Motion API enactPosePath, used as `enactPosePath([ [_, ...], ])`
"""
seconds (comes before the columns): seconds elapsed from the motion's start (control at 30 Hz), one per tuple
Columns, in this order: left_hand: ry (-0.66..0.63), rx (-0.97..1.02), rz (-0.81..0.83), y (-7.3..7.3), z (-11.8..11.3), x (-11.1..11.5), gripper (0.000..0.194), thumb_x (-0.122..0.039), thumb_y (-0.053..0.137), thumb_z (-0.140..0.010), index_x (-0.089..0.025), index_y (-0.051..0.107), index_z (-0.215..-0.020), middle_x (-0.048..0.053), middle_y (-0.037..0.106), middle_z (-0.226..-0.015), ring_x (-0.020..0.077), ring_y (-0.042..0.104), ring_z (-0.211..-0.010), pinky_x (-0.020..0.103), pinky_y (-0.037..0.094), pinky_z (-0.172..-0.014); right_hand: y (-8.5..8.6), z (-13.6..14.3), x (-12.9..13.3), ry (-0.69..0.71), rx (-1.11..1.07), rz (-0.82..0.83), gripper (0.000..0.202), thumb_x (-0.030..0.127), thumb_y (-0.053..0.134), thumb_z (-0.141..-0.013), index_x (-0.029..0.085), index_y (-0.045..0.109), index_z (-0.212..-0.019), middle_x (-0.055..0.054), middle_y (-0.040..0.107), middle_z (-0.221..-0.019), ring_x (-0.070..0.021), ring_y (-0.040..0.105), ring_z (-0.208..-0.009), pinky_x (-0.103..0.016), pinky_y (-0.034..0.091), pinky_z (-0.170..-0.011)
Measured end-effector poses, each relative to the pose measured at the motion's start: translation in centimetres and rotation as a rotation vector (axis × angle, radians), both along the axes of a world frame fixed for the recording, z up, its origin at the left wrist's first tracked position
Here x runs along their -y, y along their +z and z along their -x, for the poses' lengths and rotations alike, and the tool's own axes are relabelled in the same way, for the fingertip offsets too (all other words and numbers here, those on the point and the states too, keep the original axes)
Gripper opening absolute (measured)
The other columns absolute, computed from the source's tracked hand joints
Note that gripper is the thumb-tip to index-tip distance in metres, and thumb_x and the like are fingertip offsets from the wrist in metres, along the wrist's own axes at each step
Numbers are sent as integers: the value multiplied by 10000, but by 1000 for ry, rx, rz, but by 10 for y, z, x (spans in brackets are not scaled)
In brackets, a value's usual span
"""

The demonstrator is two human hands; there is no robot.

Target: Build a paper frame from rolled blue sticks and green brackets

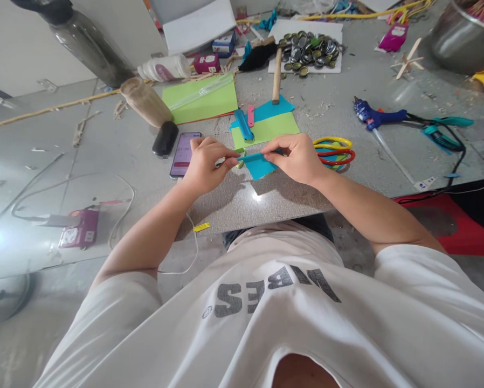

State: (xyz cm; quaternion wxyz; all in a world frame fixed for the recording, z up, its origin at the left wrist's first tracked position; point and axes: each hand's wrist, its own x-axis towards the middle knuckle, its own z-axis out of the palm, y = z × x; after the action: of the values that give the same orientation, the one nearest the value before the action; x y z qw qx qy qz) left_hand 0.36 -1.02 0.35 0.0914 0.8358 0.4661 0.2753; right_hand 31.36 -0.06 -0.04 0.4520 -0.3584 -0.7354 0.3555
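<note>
Smack between the left hand and right hand, blue paper has its far edge running left-right, both sets of fingers pinching it.

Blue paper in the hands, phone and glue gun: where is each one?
Blue paper (260, 166): head view, its flat lower part.
Phone (183, 150): head view, its lit screen.
Glue gun (372, 115): head view, its blue body.

The table is viewed by a head-worn camera, forward and down; the shirt is framed nearest.
</note>
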Motion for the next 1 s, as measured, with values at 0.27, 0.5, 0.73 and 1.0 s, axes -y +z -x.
enactPosePath([
  [0.27, 42, 40, 91, 1, -4, 0, 265, -400, 719, -1155, -282, 880, -981, 87, 864, -1027, 371, 763, -1184, 657, 499, -1224, 4, 2, 0, 7, 7, 74, 247, 477, 1025, -975, 234, 984, -994, -107, 949, -1050, -269, 822, -964, -403, 679, -849],
  [0.5, 70, 28, -5, -5, -3, -3, 227, -466, 803, -1104, -308, 865, -953, 112, 813, -1027, 449, 729, -1248, 763, 454, -1240, 5, 3, -4, -7, -51, 222, 303, 440, 1110, -865, 206, 946, -965, -102, 940, -996, -274, 859, -960, -409, 756, -876],
  [0.73, 76, 12, -60, -2, -5, -1, 300, -512, 753, -1147, -335, 833, -918, 130, 819, -1034, 457, 714, -1272, 792, 441, -1248, 4, 4, -5, -3, -67, 280, 232, 256, 1110, -851, 201, 910, -957, -76, 927, -983, -238, 856, -959, -390, 761, -930],
  [1.0, 76, -28, -79, -10, -1, -5, 226, -479, 778, -1126, -314, 816, -976, 103, 787, -1035, 445, 700, -1308, 734, 413, -1280, 2, 2, -7, 88, -73, 472, 279, 108, 1147, -804, 194, 934, -962, -58, 931, -937, -211, 848, -852, -356, 752, -836],
])
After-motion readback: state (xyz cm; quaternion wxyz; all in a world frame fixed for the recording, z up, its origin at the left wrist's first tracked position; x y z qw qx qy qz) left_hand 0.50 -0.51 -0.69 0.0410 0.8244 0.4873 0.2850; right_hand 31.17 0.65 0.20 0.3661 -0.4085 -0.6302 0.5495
